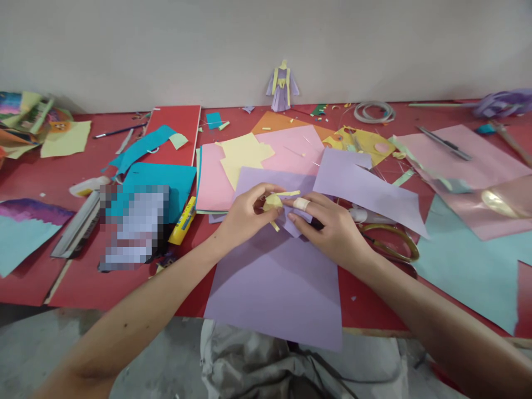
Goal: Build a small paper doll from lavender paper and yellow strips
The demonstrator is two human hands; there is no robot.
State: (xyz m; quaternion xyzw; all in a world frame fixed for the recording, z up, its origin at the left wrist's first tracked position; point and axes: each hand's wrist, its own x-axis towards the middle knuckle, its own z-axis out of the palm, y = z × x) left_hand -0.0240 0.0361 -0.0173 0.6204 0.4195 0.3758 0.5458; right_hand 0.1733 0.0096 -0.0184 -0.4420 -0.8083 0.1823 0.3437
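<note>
Yellow-and-purple paper piece [273,203], rolled strips, pinched between bare hands [261,208]

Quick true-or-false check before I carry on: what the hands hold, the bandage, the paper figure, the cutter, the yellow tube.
1. The left hand holds a pale yellow paper piece. True.
2. The bandage is on a left-hand finger. False: it wraps a finger of the right hand.
3. The paper figure is upright against the wall. True.
4. The cutter lies on orange paper. False: on pink paper.
5. The yellow tube is left of both hands. True.
</note>
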